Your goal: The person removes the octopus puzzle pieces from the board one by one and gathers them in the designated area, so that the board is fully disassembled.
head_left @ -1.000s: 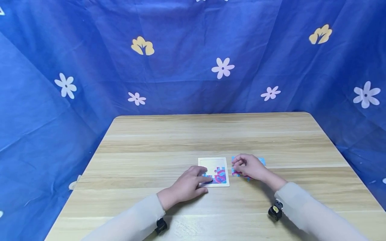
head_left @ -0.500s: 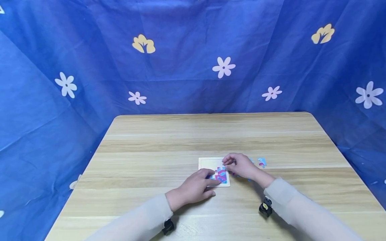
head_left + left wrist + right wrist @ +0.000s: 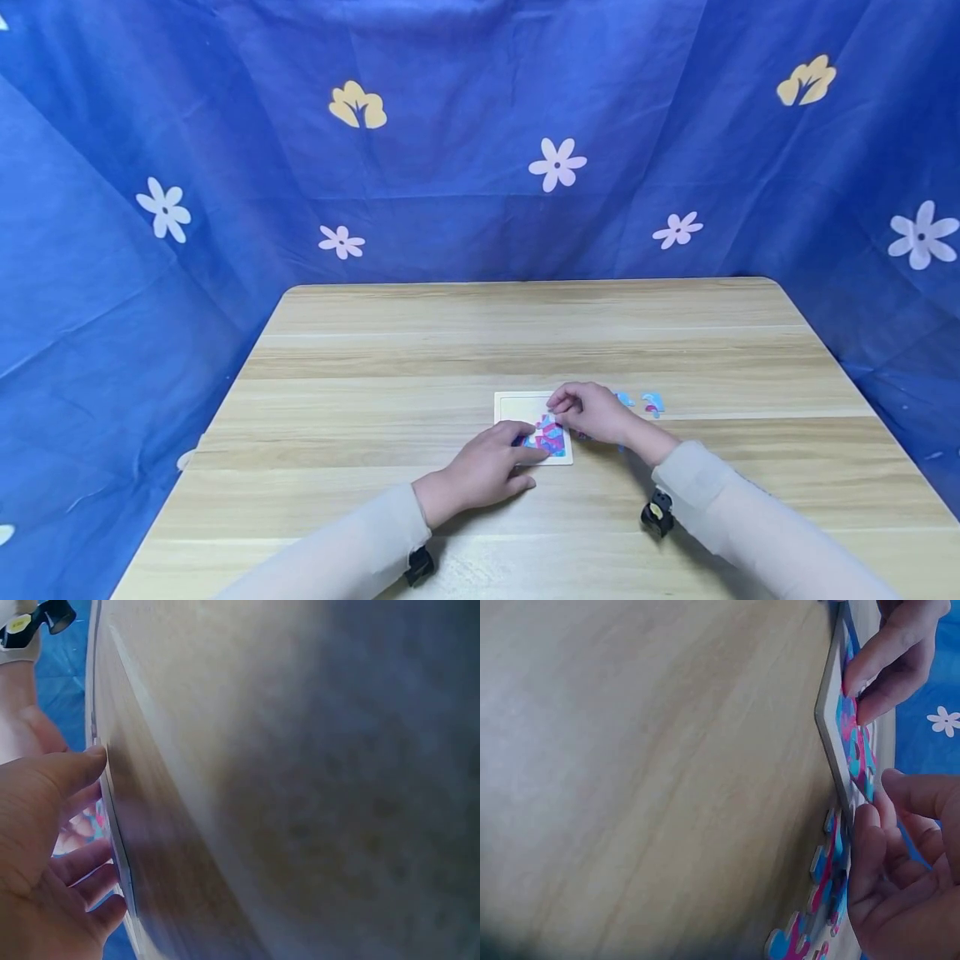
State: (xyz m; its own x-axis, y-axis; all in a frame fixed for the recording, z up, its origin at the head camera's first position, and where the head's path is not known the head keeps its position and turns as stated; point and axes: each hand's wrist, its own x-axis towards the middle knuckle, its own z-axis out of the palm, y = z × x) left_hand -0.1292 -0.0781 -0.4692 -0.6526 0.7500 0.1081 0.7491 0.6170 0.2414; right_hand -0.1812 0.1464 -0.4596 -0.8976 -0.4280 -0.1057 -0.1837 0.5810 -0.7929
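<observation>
A square wooden jigsaw tray (image 3: 512, 407) lies on the table, its lower part filled with pink, blue and purple puzzle pieces (image 3: 551, 442). My left hand (image 3: 480, 468) lies over its lower left, fingers extended, fingertips on the fitted pieces. At the tray's right side, my right hand (image 3: 595, 414) pinches a puzzle piece (image 3: 868, 784) between thumb and fingers. In the right wrist view that piece is tilted at the edge of the fitted ones, mostly covered by the fingertips. The left wrist view shows the left thumb (image 3: 81, 766) by the tray's near edge.
Several loose puzzle pieces (image 3: 821, 881) lie right of the tray, partly under the right hand. One blue and pink loose piece (image 3: 653, 404) sits farther right. The wooden table (image 3: 420, 333) ends at a blue flowered cloth (image 3: 450, 167) behind.
My right hand has moved left from the loose pieces to the tray's right side, pinching a piece. My left hand has slid slightly right over the tray.
</observation>
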